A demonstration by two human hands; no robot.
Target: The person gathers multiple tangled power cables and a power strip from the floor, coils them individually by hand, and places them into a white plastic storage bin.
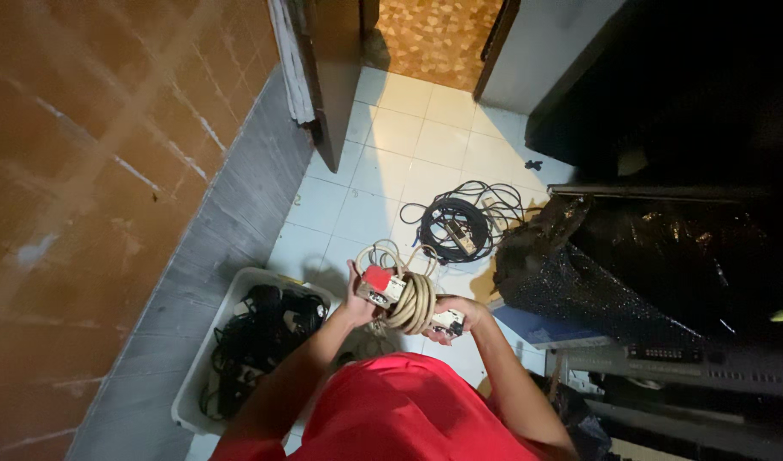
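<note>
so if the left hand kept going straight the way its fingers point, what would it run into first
Probably the loose black cable coil on the white tiled floor. The left hand, gripping the beige coiled cable bundle, points up-frame towards it, though depth is unclear from above.

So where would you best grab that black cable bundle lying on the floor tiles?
Probably from above, at the thick overlapped part of the black cable coil, fingers hooked through its open centre. It lies flat on the tile floor, and loose strands trail off its far and right sides, so gripping those would likely unravel it.
</note>
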